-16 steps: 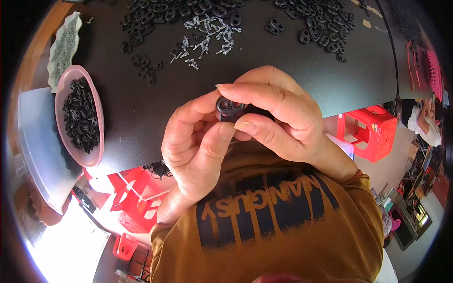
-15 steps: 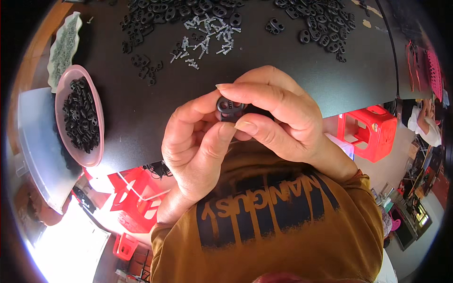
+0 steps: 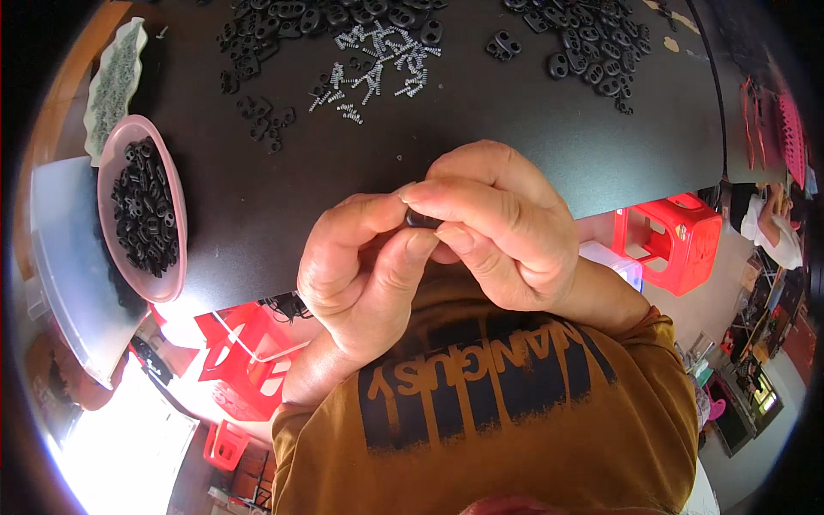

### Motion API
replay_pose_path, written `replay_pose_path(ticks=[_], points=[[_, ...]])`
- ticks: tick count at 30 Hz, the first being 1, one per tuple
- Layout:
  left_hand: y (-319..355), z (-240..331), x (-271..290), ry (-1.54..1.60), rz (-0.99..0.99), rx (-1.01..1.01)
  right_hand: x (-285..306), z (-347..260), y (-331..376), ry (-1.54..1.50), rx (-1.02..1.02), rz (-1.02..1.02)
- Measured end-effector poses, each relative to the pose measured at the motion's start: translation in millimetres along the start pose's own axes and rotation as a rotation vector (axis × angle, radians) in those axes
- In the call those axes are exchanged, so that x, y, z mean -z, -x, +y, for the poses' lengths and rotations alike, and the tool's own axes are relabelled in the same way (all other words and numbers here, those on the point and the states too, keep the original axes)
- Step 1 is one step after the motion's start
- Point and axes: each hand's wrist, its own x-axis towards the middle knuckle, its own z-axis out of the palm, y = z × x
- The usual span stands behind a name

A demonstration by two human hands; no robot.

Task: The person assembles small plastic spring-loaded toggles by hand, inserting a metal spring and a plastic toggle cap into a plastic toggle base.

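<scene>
Left hand (image 3: 365, 279) and right hand (image 3: 515, 236) both clamped on one small black part (image 3: 421, 221), fingertip pinch, mid-view. Clock from part: springs (image 3: 376, 75) on bench (image 3: 275, 206) near 12, pink bowl (image 3: 106, 197) of black pieces (image 3: 146, 210) at 9, red stool (image 3: 697, 236) at 3.

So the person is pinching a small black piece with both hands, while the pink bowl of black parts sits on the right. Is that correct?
Not quite: the head view shows the pink bowl of black parts on the left. The rest stands: the left hand and right hand pinch a small black piece.
</scene>
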Motion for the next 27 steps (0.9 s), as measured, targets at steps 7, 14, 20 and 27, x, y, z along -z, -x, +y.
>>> replay_pose_path(ticks=[7, 14, 20, 27], points=[[-2.6, 9.7, 3.3, 0.100, 0.047, 0.147, -2.9, 2.0, -5.8, 0.038, 0.038, -0.017], [-7.9, 36.5, 17.5, 0.298, 0.178, 0.387, -9.2, -2.0, 2.3, 0.057, 0.034, -0.067], [-29.7, 63.8, 69.4, 1.095, 0.364, 0.039, -9.9, -1.7, -1.4, 0.157, 0.050, -0.105], [-20.1, 33.9, 55.3, 0.997, 0.238, 0.265, -16.6, -3.2, -9.0, 0.149, 0.097, -0.168]])
